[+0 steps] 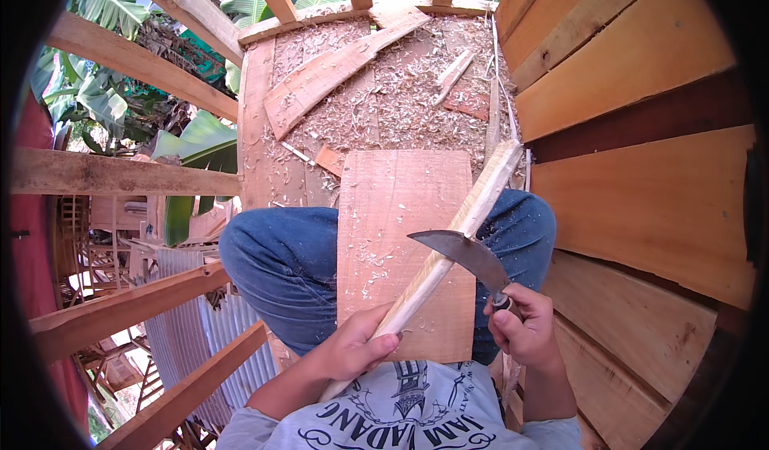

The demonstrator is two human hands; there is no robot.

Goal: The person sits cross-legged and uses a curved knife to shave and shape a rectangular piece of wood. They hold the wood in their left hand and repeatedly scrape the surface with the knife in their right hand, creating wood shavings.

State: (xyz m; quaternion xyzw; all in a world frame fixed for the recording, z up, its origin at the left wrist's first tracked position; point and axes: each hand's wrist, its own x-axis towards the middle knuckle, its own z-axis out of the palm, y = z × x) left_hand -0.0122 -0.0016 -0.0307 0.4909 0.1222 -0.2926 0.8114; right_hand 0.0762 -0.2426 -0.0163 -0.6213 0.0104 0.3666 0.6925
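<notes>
A long pale stick of wood (428,278) runs slantwise from my body up to the far right. My left hand (362,344) is closed around its lower part. In my right hand (522,322) is a curved sickle (473,259), gripped by its handle. The dark blade lies across the stick around its middle, its tip pointing left. Beneath them a flat wooden board (404,201) rests over my lap between my knees, with a few shavings on it.
Curled wood shavings (384,105) cover the plank floor ahead. A larger offcut (328,73) and a small split piece (454,76) lie among them. Wooden rails (128,171) border the left side; a plank wall (633,201) stands close on the right. Banana leaves (196,141) show beyond the rails.
</notes>
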